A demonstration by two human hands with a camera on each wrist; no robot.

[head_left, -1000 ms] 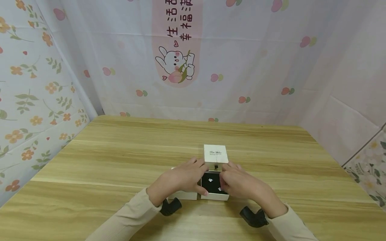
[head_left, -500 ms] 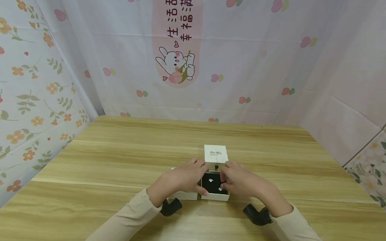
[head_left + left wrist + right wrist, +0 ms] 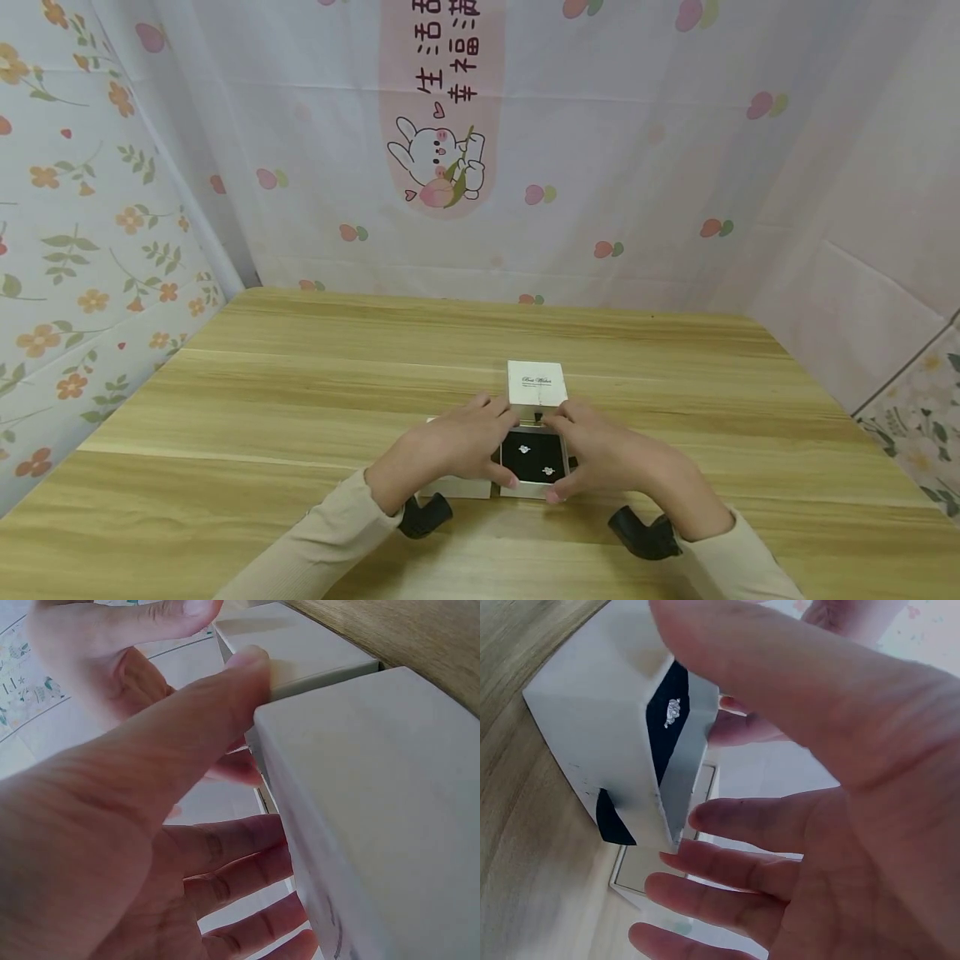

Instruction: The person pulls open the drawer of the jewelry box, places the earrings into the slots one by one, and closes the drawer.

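Observation:
A white jewellery box drawer (image 3: 521, 492) lies near the table's front, lined with a black pad (image 3: 531, 464). Two small sparkling stone-set pieces (image 3: 548, 472) sit in the pad. My left hand (image 3: 463, 442) grips the drawer's left part, thumb on the front wall and fingers at the back. My right hand (image 3: 603, 454) spans its right end, thumb (image 3: 727, 656) over the front wall and fingertips by the rear corner. A black pull tab (image 3: 615, 821) sticks out of the right end wall. Left of the drawer, partly hidden under my left hand, lies a white box sleeve (image 3: 375, 772).
Right behind the drawer stands a white box (image 3: 536, 383) with dark lettering on top and a black tab facing me. The wooden table (image 3: 337, 375) ends at a printed cloth (image 3: 600, 167) at the back. Black wrist mounts (image 3: 424, 517) hang below both wrists.
My right hand has drawn back from the piece at the pad's front right and spread around the drawer's right end, uncovering the piece. My left hand stays in place.

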